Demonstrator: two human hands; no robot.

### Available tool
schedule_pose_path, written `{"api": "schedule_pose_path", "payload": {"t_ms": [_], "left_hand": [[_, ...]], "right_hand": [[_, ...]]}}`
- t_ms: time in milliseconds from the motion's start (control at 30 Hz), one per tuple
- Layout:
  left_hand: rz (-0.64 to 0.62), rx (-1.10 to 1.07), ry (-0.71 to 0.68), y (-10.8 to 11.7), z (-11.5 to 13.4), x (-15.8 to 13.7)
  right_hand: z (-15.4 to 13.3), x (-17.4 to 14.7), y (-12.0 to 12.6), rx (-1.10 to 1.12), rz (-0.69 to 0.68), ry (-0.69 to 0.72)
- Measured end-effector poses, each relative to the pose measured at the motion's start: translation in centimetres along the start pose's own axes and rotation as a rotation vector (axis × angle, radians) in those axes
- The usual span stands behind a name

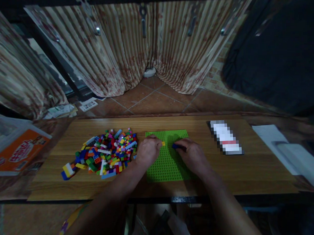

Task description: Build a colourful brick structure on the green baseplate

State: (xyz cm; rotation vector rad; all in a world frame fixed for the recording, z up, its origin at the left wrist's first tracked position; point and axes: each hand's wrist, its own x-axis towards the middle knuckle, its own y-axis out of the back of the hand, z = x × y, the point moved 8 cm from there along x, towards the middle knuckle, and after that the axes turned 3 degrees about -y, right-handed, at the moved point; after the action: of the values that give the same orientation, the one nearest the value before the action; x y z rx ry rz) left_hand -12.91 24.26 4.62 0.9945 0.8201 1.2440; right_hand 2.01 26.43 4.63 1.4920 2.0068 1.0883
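A green studded baseplate (166,165) lies on the wooden table between my hands. My left hand (149,150) is closed over the plate's left side, a small yellow brick (163,143) showing at its fingertips. Whether that brick is pressed onto the studs or just above them I cannot tell. Over the right side of the plate, my right hand (193,152) pinches a dark blue brick (177,146) between thumb and fingers. Left of my left hand spreads a heap of mixed coloured toy bricks (109,152).
A phone-like device (227,138) with a blurred screen lies right of the plate on the table (97,189). An orange-labelled plastic box (18,147) stands beyond the left end. White items (301,159) are off the right end. Striped curtains (117,46) hang behind.
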Motion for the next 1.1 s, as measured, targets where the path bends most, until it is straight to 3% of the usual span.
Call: {"api": "schedule_pose_path", "payload": {"t_ms": [367, 1100], "left_hand": [[0.072, -0.069, -0.015, -0.9, -0.2, -0.5], [0.0, -0.055, -0.027, -0.8, 0.6, -0.9]], "right_hand": [[-0.1, 0.3, -0.3, 0.015, 0.005, 0.013], [2.6, 0.4, -0.3, 0.002, -0.004, -0.038]]}}
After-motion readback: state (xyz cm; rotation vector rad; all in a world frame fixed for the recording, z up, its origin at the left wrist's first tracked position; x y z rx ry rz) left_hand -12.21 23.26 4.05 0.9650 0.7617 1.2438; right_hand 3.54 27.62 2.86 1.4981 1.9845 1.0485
